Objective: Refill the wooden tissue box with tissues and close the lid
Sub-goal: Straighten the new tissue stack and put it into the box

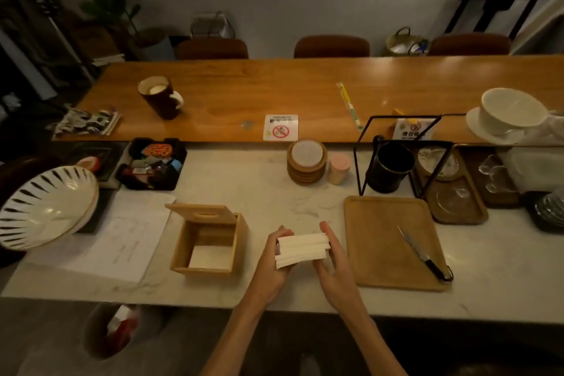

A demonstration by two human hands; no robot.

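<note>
The wooden tissue box stands open on the white counter, its lid tipped up at the back. A few white tissues lie flat on its bottom. Just right of the box, both hands hold a white stack of tissues above the counter. My left hand grips the stack's left end and my right hand presses its right end.
A wooden tray with a black-handled knife lies right of the hands. A striped bowl and paper sheets sit to the left. Coasters, a pink-lidded jar, a black cup and a black organiser tray stand behind.
</note>
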